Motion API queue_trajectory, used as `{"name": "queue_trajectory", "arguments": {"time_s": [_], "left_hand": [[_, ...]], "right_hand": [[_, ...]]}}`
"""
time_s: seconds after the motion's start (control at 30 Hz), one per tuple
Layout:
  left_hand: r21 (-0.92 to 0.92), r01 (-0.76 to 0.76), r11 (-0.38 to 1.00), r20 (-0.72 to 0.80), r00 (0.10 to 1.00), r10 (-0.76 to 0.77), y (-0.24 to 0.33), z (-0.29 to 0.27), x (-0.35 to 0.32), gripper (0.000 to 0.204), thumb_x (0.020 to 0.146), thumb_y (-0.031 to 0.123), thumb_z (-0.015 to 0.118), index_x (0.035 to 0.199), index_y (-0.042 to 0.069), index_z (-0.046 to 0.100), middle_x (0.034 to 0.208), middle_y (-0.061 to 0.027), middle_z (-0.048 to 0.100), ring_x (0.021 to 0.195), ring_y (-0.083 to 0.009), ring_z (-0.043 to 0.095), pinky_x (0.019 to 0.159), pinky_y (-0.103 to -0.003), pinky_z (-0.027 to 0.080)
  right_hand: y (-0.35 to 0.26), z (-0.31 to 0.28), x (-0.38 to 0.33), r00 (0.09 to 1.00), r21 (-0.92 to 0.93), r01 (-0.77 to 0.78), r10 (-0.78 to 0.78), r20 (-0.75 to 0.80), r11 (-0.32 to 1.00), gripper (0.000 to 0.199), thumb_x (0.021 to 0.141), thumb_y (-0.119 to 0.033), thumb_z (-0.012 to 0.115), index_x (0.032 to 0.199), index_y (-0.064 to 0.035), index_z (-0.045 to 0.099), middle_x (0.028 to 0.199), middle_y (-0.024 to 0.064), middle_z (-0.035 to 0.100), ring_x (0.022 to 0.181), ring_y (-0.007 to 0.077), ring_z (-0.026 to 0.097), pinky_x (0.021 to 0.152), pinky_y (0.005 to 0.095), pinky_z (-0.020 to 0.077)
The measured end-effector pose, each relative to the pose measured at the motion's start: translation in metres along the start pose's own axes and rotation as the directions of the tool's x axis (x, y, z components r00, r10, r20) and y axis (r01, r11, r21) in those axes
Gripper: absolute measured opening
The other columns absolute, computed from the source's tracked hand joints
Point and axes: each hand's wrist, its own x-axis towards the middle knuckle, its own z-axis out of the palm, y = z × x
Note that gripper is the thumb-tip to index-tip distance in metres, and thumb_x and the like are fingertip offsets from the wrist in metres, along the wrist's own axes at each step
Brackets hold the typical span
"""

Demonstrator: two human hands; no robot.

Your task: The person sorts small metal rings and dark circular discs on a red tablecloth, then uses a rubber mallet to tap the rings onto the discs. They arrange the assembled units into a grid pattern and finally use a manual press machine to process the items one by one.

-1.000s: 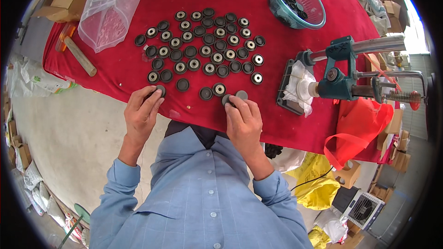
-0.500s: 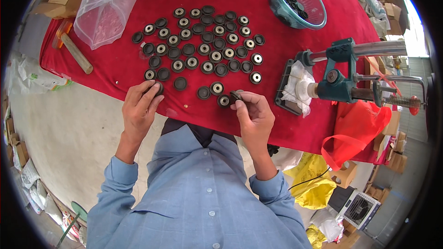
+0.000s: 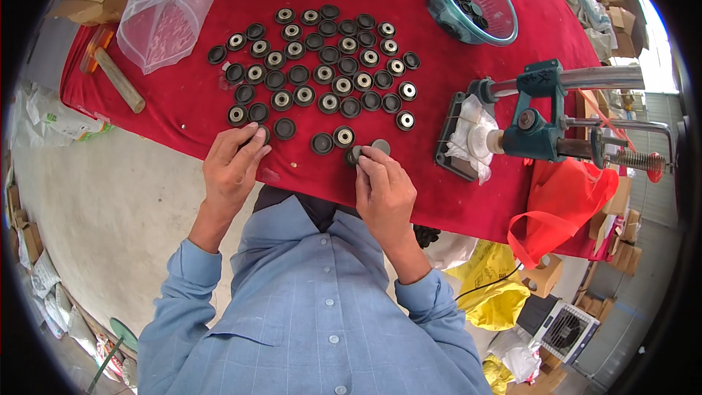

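Several small round black wheels, some with a metal bearing ring (image 3: pixel 344 137) in the middle and some plain black caps (image 3: pixel 322 143), lie spread over the red cloth. At the cloth's near edge, my left hand (image 3: pixel 235 164) pinches a black cap (image 3: pixel 265 134), mostly hidden by the fingertips. My right hand (image 3: pixel 385 189) is closed at the near side of the group, holding a flat dark cap (image 3: pixel 380 146) by its fingers. Under its thumb and fingertips sits another dark round piece (image 3: pixel 353 155), partly covered.
A green hand press (image 3: pixel 537 113) stands on the right, its base wrapped in white plastic. Behind it is a blue basket (image 3: pixel 504 38) with black parts. A clear plastic bag (image 3: pixel 164 18) and a wooden-handled tool (image 3: pixel 119 80) lie on the left. A red bag (image 3: pixel 567 197) hangs at right.
My right hand has shifted slightly left, its fingers now over the piece that showed its bearing, and the cap it holds has turned flatter. My left hand has moved slightly right with its cap.
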Motion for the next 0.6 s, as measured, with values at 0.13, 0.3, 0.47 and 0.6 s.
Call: {"name": "queue_trajectory", "arguments": {"time_s": [0.13, 0.3, 0.47, 0.6], "left_hand": [[0.075, -0.054, 0.996, -0.012, 0.998, 0.055, 0.001, 0.002, -0.003, 0.047, 0.077, -0.003, 0.091, 0.122, 0.004, 0.079, 0.118, -0.0105, 0.075, 0.097, -0.0298, 0.072, 0.076, -0.039, 0.061], [0.199, -0.166, 0.966, 0.055, 0.986, 0.158, -0.001, -0.003, -0.004, 0.045, 0.080, -0.002, 0.084, 0.124, 0.003, 0.079, 0.121, -0.0090, 0.074, 0.103, -0.0297, 0.071, 0.080, -0.040, 0.057], [0.241, -0.249, 0.938, 0.188, 0.960, 0.206, 0.003, -0.014, -0.007, 0.052, 0.079, -0.003, 0.074, 0.131, 0.000, 0.076, 0.132, -0.0103, 0.072, 0.112, -0.0302, 0.068, 0.090, -0.044, 0.053], [0.225, -0.243, 0.943, 0.238, 0.953, 0.189, 0.008, -0.019, -0.010, 0.055, 0.079, -0.003, 0.073, 0.134, 0.000, 0.074, 0.136, -0.0110, 0.070, 0.115, -0.0303, 0.067, 0.093, -0.046, 0.052]], "right_hand": [[-0.002, 0.003, -0.002, 0.998, -0.055, 0.047, -0.045, 0.036, 0.997, 0.023, 0.086, 0.000, 0.079, 0.108, -0.0010, 0.072, 0.122, 0.0123, 0.075, 0.089, 0.0283, 0.073, 0.076, 0.0396, 0.0591], [-0.005, 0.004, -0.010, 0.987, -0.219, 0.155, -0.140, 0.085, 0.963, 0.021, 0.088, -0.004, 0.076, 0.109, 0.0006, 0.076, 0.127, 0.0111, 0.074, 0.095, 0.0258, 0.072, 0.077, 0.0382, 0.0589], [-0.011, 0.009, -0.019, 0.985, -0.321, 0.171, -0.163, 0.051, 0.931, 0.024, 0.088, -0.005, 0.076, 0.111, 0.0005, 0.076, 0.129, 0.0100, 0.074, 0.096, 0.0254, 0.072, 0.079, 0.0389, 0.0586], [-0.014, 0.011, -0.024, 0.992, -0.296, 0.124, -0.123, 0.022, 0.947, 0.022, 0.088, -0.004, 0.075, 0.110, -0.0008, 0.077, 0.129, 0.0095, 0.074, 0.098, 0.0262, 0.072, 0.083, 0.0406, 0.0575]]}}
